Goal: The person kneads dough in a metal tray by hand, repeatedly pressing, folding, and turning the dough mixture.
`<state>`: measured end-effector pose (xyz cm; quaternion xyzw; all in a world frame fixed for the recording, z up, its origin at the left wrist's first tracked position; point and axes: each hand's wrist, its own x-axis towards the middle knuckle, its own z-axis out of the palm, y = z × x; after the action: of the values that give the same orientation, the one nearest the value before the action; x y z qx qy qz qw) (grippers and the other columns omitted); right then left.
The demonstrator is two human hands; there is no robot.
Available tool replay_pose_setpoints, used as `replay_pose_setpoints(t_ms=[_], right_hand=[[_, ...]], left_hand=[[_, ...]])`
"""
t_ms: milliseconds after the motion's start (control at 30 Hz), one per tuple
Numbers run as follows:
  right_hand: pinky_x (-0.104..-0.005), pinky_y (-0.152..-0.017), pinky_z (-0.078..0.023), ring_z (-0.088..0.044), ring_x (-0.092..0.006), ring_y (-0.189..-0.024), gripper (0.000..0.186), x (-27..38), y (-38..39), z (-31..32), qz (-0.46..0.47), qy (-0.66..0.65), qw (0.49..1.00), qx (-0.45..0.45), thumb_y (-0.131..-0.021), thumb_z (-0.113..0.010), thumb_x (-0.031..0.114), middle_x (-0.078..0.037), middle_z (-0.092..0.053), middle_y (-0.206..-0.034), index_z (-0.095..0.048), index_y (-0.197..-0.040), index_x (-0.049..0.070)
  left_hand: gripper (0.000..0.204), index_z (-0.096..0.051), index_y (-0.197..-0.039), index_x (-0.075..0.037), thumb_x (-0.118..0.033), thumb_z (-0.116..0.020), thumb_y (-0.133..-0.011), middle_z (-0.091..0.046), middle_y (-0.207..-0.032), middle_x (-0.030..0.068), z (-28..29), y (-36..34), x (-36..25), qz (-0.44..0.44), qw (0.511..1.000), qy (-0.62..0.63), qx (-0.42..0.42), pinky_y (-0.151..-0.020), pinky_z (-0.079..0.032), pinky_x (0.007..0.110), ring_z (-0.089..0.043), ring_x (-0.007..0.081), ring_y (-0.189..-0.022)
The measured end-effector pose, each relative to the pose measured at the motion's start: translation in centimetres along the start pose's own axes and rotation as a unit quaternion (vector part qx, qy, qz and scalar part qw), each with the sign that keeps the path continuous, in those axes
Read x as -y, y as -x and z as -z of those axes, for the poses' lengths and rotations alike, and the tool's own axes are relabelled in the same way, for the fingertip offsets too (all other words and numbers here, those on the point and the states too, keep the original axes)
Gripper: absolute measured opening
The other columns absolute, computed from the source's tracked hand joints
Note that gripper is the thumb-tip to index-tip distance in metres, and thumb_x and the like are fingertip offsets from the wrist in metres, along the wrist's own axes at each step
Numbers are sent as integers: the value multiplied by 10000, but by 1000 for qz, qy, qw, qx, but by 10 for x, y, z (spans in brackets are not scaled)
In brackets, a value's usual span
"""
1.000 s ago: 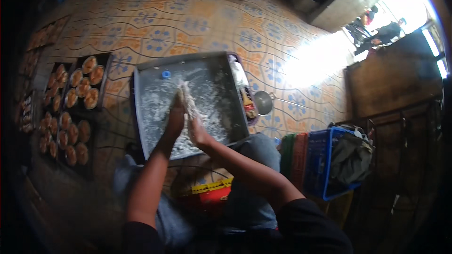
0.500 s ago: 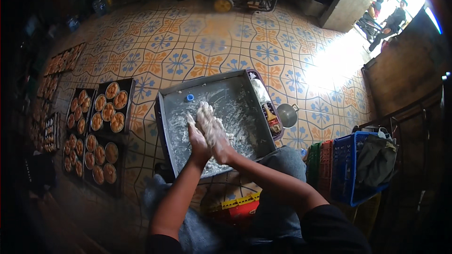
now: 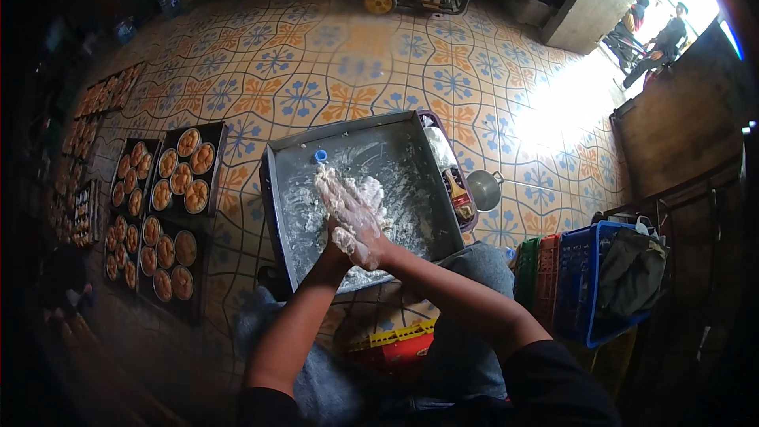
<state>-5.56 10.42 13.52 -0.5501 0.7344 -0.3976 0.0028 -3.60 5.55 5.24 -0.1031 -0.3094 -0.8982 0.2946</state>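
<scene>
Swung leftward, the flattened right hand (image 3: 349, 217) covers the left hand (image 3: 370, 191), whose grip's hidden.

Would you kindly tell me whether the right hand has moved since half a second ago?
Yes, the right hand has swung left, its fingertips now just below the blue cap in the picture.

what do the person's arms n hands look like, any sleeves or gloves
The left sleeve and right sleeve are near black and look plain, leaving both forearms bare. The right hand wears no glove and has a patchy white, floury coating. The left hand is mostly hidden behind it. No watch or band shows on either wrist.
</scene>
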Motion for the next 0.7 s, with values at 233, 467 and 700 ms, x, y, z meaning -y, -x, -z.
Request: replay_pose_setpoints(t_ms=[233, 467, 700], right_hand=[[-505, -1201, -135, -197, -367, -1492, 729, -33, -1, -2, -29, -97, 991, -87, -975, -375, 507, -179, -226, -1611, -248, -1560, 90], [-523, -1195, -79, -195, -352, -1497, 710, -41, 3, 14, -161, -20, 978, -132, -981, -296, 495, -172, -266, -1600, -289, -1540, 57], [-556, -1189, -66, -227, -364, -1485, 781, -1, 6, 15, 10, -24, 999, -21, -943, -412, 567, -189, -300, -1578, -307, -1531, 63]], left_hand=[[494, -299, -1499, -73, -248, -395, -1047, -444, -1425, 119, 13, 3, -46, 198, 950, -243, 16, -1087, -406, 410, -491, 232, -1275], [463, -452, -1406, -99, -386, -342, -1060, -564, -1323, 89, -12, -14, -44, 385, 899, 129, -165, -995, -488, 367, -565, 202, -1196], [469, -450, -1406, -95, -390, -351, -1055, -563, -1323, 79, 30, 10, -33, 303, 953, -23, 2, -975, -506, 349, -576, 187, -1179]])
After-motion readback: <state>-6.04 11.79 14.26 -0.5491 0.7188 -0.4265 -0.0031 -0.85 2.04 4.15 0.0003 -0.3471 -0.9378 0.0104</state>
